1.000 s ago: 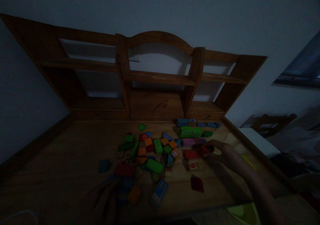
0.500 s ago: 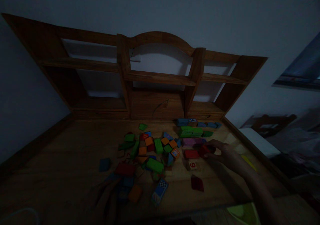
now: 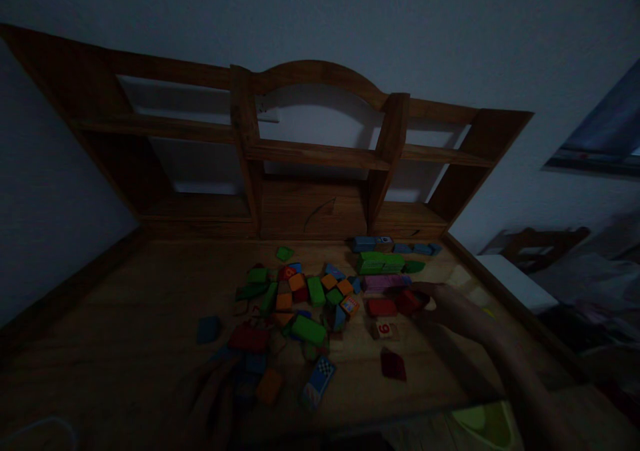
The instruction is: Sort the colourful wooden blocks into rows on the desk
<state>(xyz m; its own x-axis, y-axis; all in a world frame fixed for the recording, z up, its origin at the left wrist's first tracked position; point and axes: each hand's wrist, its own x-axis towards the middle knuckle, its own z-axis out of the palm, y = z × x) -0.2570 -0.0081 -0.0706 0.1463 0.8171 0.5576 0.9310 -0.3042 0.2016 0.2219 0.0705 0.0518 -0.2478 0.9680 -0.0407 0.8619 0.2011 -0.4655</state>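
Right now a dark red block (image 3: 409, 301) lies on the wooden worktop (image 3: 125, 344), touching the fingertips of the right hand (image 3: 457, 311); whether that grip pinches it, I cannot tell. Just left sits another red block (image 3: 382, 307), beyond it the loose pile of coloured blocks (image 3: 300, 297). The left hand (image 3: 210, 397) rests low, its grip too dim to read.

Dim rm, wooden shelf unit (image 3: 320, 151), maybe chair (image 3: 537, 244)

super dark so the left hand (image 3: 210, 397) is just a murky shape, can't tell its grip; right hand (image 3: 465, 314) hides part of a red block (image 3: 407, 301), forearm runs off the bottom edge
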